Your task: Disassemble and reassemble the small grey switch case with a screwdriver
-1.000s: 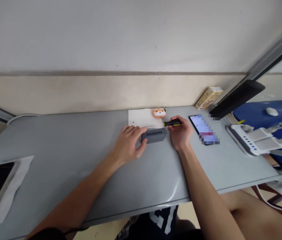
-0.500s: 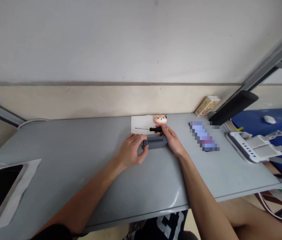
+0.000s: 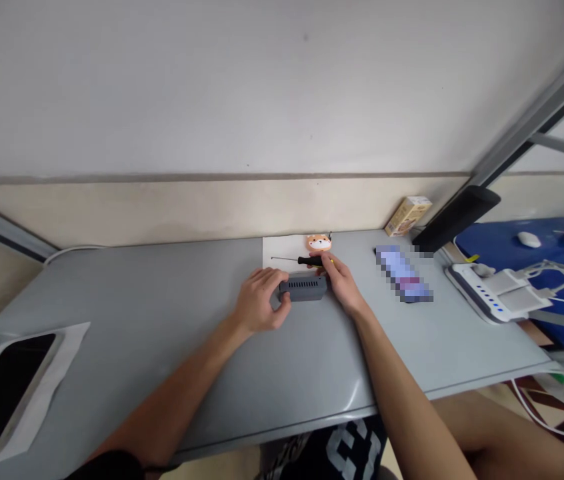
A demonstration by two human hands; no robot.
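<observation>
Both ends of the grey vented box [image 3: 303, 288] are gripped, by left hand [image 3: 258, 301] and right hand [image 3: 343, 283]; the screwdriver [image 3: 307, 261] lies at 12 o'clock, casing unopened.

The grey table [image 3: 162, 320] lies bare across the left and lower middle of the frame, open from the tray [image 3: 7, 393] at the lower left edge to the grey box [image 3: 303, 288] at centre. Behind the box, the screwdriver [image 3: 307, 261], orange figure [image 3: 319, 243] and wall [image 3: 212, 207] close the way; right of it, phone [image 3: 405, 281] and power strip [image 3: 487, 293] leave narrow lanes.
</observation>
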